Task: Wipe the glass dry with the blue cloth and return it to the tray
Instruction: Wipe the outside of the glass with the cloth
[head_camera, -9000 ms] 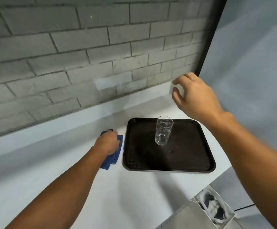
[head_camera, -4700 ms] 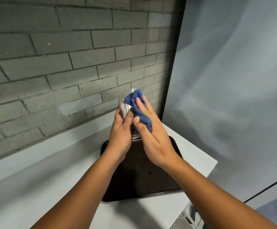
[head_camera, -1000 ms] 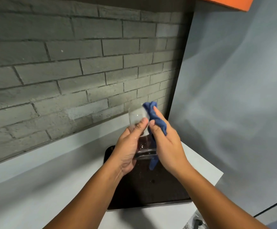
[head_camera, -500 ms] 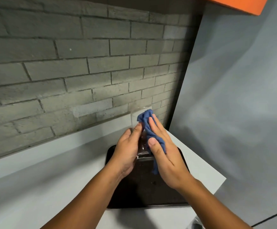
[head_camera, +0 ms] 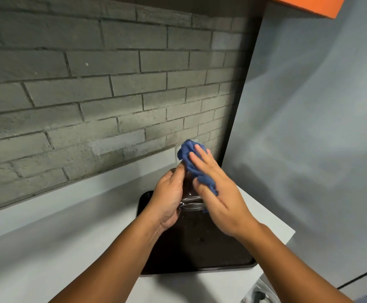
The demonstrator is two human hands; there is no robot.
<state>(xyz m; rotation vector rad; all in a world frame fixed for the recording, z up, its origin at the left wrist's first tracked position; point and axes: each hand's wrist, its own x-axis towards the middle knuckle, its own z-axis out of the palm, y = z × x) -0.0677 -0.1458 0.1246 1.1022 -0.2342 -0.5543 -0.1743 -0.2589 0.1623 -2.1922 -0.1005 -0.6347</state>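
A clear glass (head_camera: 190, 202) is held up in the air above the dark tray (head_camera: 200, 256), tilted with its mouth pointing away from me. My left hand (head_camera: 168, 199) grips the glass from the left side. My right hand (head_camera: 216, 193) presses the blue cloth (head_camera: 192, 162) against the right side of the glass, fingers spread flat over it. The cloth bunches over the far rim, which hides the mouth of the glass. Most of the glass wall is covered by my two hands.
The tray lies on a white counter (head_camera: 46, 248) near its right end. A grey brick wall (head_camera: 90, 95) stands behind, a pale grey wall (head_camera: 309, 138) to the right, and an orange cabinet edge (head_camera: 309, 5) hangs above.
Over the last second my right hand has slid the blue cloth along the glass, fingers now flatter and higher. My left hand keeps its grip; glass stays above the tray.
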